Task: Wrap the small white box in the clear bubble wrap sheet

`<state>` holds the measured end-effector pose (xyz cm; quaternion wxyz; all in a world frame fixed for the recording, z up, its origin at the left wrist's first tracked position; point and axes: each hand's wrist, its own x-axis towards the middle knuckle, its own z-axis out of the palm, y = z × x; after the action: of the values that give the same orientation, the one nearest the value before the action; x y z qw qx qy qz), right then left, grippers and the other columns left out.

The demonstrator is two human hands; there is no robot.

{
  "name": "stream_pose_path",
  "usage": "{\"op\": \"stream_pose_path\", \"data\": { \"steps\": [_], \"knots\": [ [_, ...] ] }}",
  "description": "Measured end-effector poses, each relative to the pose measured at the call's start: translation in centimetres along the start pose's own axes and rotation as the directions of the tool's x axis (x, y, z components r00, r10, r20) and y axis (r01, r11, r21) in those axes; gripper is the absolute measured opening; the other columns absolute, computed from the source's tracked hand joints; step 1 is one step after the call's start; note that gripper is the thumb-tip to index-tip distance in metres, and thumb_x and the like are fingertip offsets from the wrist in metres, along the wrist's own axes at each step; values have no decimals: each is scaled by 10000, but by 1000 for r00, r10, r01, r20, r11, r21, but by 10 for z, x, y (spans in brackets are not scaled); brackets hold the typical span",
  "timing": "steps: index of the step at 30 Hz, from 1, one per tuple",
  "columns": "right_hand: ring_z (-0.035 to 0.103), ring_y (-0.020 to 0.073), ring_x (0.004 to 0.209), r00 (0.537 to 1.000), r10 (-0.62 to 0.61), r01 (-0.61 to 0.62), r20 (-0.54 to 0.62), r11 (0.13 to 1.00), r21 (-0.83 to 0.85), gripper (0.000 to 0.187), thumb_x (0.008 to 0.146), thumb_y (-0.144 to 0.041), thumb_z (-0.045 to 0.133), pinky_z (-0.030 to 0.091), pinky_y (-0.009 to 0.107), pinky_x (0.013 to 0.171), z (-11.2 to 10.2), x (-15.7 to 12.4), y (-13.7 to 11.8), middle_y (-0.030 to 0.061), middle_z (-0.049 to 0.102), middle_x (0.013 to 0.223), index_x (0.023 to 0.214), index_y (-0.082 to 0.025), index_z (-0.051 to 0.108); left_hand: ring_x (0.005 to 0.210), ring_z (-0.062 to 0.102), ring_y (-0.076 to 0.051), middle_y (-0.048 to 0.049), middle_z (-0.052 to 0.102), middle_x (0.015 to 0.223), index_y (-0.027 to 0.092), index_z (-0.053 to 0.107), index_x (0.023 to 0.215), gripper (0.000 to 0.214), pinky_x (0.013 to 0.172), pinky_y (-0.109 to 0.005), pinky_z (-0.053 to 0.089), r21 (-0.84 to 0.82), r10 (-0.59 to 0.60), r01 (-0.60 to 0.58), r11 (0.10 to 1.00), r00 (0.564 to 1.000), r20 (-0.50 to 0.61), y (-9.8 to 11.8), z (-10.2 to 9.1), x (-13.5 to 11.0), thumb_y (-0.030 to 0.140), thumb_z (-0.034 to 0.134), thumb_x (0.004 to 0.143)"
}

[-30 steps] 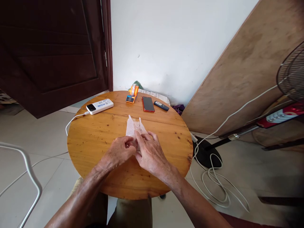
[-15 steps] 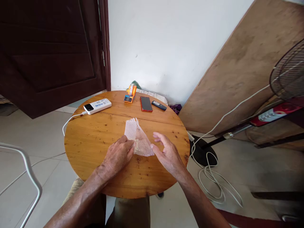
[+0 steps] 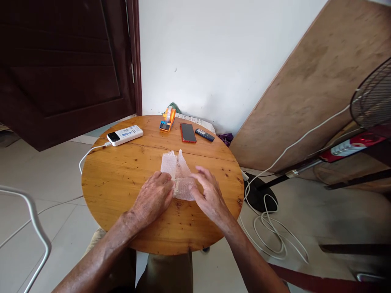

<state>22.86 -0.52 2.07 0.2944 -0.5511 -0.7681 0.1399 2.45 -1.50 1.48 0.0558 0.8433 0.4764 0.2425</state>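
A crumpled sheet of clear bubble wrap [image 3: 185, 189] lies on the round wooden table [image 3: 122, 179], in front of me. Its right part is folded inward, and a pointed corner stands up at the far side. My left hand [image 3: 155, 193] has its fingers curled on the sheet's near left part, gripping it against the tabletop; its fingertips are partly hidden. My right hand [image 3: 209, 195] is at the right edge of the wrap, fingers apart, with the thumb touching the folded part.
Toward the back of the table are a white power bank [image 3: 125, 135] with a cable, an orange tape dispenser [image 3: 168, 119], a red-edged phone [image 3: 188, 133] and a small dark device [image 3: 204, 135]. A fan [image 3: 371, 97] stands at right, with a looped white cable on the floor.
My right hand has moved slightly left, and the right side of the bubble wrap has folded inward. My left hand stays nearly in place on the sheet.
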Motion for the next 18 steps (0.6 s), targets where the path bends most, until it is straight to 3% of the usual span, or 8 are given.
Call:
{"op": "stream_pose_path", "data": {
  "steps": [3, 5, 7, 10, 13, 16, 18],
  "knots": [
    [314, 316, 1426, 983, 8, -9, 186, 1000, 0, 305, 919, -296, 505, 266, 552, 1129, 1, 14, -1, 125, 352, 1539, 1182, -238, 649, 984, 569, -262, -95, 670, 1021, 150, 681, 891, 183, 903, -431, 533, -3, 11, -11, 1000, 1000, -11, 0, 2, 0, 113, 504, 917],
    [280, 311, 1444, 955, 33, -44, 295, 999, 30, 287, 926, -317, 516, 255, 554, 1130, 4, 25, 1, 116, 375, 1523, 1164, -239, 656, 985, 567, -262, -96, 673, 1023, 146, 679, 889, 185, 907, -432, 533, -5, 19, -19, 1000, 1000, -10, -1, 3, -1, 103, 501, 914],
    [327, 310, 1411, 940, 34, -57, 338, 997, 59, 199, 897, -311, 563, 274, 532, 1118, 8, 34, 5, 102, 468, 1440, 1022, -225, 692, 991, 567, -260, -96, 675, 1025, 147, 679, 881, 187, 911, -429, 532, -7, 26, -26, 1000, 1000, -9, -2, 4, -1, 102, 500, 914],
    [473, 296, 1266, 959, 54, -87, 278, 991, 106, 120, 820, -286, 630, 367, 449, 1036, 12, 36, 12, 93, 576, 1266, 758, -186, 653, 998, 568, -259, -95, 676, 1030, 148, 677, 875, 191, 916, -429, 531, -16, 26, -26, 1000, 1000, -5, -2, 4, -1, 103, 496, 916],
    [584, 234, 1015, 971, 144, -182, 191, 963, 197, 197, 792, -299, 611, 453, 325, 814, 14, 27, 16, 78, 626, 1088, 647, -180, 549, 992, 569, -257, -95, 675, 1034, 148, 672, 868, 193, 913, -429, 527, -19, 17, -17, 1000, 1000, 5, -2, 3, 0, 106, 491, 920],
    [546, 158, 692, 949, 241, -288, 204, 927, 241, 216, 795, -354, 588, 393, 254, 597, 17, 18, 18, 11, 595, 777, 667, -194, 520, 991, 568, -251, -92, 672, 1030, 152, 667, 853, 198, 919, -420, 520, -15, 13, -13, 1000, 1000, 22, -1, 1, 0, 103, 487, 920],
    [480, 135, 592, 940, 275, -318, 205, 921, 226, 224, 793, -373, 588, 347, 240, 541, 20, 14, 18, -25, 533, 652, 671, -201, 512, 982, 567, -249, -86, 670, 1018, 155, 667, 858, 204, 922, -418, 516, -11, 12, -12, 1000, 999, 41, 0, -1, 1, 97, 482, 920]
  ]
}}
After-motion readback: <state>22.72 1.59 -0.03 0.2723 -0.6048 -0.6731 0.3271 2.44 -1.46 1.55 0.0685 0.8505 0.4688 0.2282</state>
